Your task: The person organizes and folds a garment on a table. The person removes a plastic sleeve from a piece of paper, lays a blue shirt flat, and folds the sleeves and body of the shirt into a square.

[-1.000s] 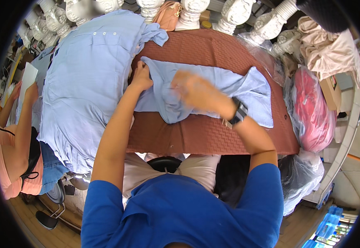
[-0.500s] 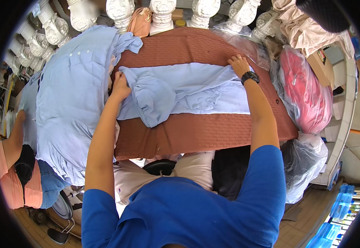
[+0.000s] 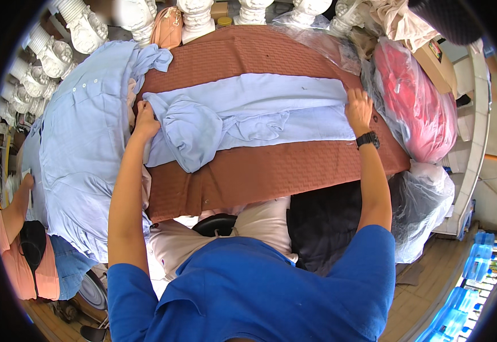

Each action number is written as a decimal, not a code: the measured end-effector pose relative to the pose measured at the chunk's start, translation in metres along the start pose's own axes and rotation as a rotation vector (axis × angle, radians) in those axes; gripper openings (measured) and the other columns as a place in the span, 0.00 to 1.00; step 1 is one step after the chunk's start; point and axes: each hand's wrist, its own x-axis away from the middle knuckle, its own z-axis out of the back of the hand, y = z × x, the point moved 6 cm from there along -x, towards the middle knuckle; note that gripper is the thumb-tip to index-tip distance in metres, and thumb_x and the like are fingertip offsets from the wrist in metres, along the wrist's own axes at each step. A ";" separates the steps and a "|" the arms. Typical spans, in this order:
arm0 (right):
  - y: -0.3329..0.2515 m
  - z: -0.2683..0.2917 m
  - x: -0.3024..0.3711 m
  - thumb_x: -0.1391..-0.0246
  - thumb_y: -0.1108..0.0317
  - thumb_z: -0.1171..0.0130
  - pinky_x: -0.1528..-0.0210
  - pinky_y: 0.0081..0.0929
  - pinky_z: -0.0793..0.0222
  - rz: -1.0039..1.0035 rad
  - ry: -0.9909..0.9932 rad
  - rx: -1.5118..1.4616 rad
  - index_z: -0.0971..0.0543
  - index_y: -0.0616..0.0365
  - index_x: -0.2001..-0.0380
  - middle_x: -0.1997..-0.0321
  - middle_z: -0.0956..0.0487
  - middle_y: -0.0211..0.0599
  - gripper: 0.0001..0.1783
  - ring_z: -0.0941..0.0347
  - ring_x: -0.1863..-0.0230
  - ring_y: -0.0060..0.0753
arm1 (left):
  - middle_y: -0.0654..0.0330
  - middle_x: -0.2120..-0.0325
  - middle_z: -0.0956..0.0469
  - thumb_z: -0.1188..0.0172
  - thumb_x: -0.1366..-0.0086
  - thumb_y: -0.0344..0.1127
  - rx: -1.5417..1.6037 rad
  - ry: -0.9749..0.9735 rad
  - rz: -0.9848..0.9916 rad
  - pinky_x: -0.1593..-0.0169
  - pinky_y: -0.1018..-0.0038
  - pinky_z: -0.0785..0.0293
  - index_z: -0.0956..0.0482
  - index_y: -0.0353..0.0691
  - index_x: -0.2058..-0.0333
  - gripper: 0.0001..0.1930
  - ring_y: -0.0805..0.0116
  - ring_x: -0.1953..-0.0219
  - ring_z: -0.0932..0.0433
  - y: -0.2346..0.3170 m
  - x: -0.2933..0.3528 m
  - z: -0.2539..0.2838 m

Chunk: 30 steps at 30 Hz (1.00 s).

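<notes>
A light blue garment [image 3: 260,108] lies stretched lengthwise across the brown cloth-covered table [image 3: 248,171], with a bunched heap of fabric toward its left end. My left hand [image 3: 145,121] is closed on the garment's upper left corner, thumb and fingers pinching the cloth. At the other end, my right hand [image 3: 359,108] has its fingers bent over the right edge of the garment, gripping it near the upper corner; a black watch [image 3: 368,139] is on that wrist. Between the hands the upper layer runs fairly flat, and folds show along the middle.
A pile of light blue garments [image 3: 83,148] rises just left of my left hand. Plastic-wrapped red fabric [image 3: 414,102] and a clear plastic bundle [image 3: 425,211] stand at the right. White balusters [image 3: 197,17] and a tan bag [image 3: 167,28] line the far edge. Another person [image 3: 26,251] is at far left.
My right hand has shifted right and slightly toward me, to the garment's end, and the cloth's upper layer is now spread straighter. My left hand keeps its hold on the left corner.
</notes>
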 end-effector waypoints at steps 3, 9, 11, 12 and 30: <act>0.006 -0.024 0.026 0.58 0.76 0.43 0.51 0.40 0.34 -0.177 -0.225 -0.229 0.24 0.53 0.60 0.59 0.26 0.35 0.17 0.30 0.49 0.44 | 0.42 0.48 0.39 0.43 0.57 0.17 -0.039 0.020 -0.028 0.40 0.65 0.35 0.34 0.23 0.50 0.30 0.41 0.44 0.33 -0.009 -0.003 0.003; 0.053 -0.104 -0.010 0.51 0.66 0.41 0.45 0.50 0.36 -0.374 -0.007 -0.485 0.23 0.55 0.54 0.55 0.20 0.51 0.19 0.25 0.52 0.56 | 0.43 0.49 0.38 0.43 0.57 0.18 -0.014 -0.028 -0.022 0.40 0.66 0.35 0.34 0.24 0.51 0.29 0.43 0.44 0.33 -0.003 -0.009 -0.004; 0.039 -0.116 -0.022 0.51 0.64 0.39 0.45 0.49 0.36 -0.417 -0.016 -0.483 0.23 0.55 0.53 0.55 0.20 0.52 0.20 0.25 0.52 0.57 | 0.43 0.49 0.38 0.43 0.57 0.17 -0.019 -0.014 -0.025 0.41 0.66 0.34 0.34 0.24 0.52 0.28 0.43 0.45 0.33 -0.007 -0.008 -0.002; 0.039 -0.124 -0.024 0.52 0.62 0.36 0.44 0.47 0.35 -0.525 -0.094 -0.473 0.23 0.54 0.52 0.54 0.21 0.53 0.22 0.25 0.50 0.57 | 0.44 0.49 0.38 0.43 0.57 0.17 -0.016 0.001 -0.034 0.41 0.66 0.34 0.34 0.24 0.52 0.28 0.43 0.45 0.33 -0.007 -0.010 -0.002; -0.039 -0.098 -0.059 0.51 0.71 0.34 0.57 0.37 0.26 -0.158 0.120 -0.811 0.16 0.57 0.70 0.64 0.19 0.42 0.03 0.21 0.62 0.43 | 0.51 0.52 0.39 0.45 0.56 0.14 0.011 -0.016 -0.016 0.50 0.69 0.29 0.34 0.27 0.52 0.28 0.53 0.54 0.29 0.003 0.002 0.004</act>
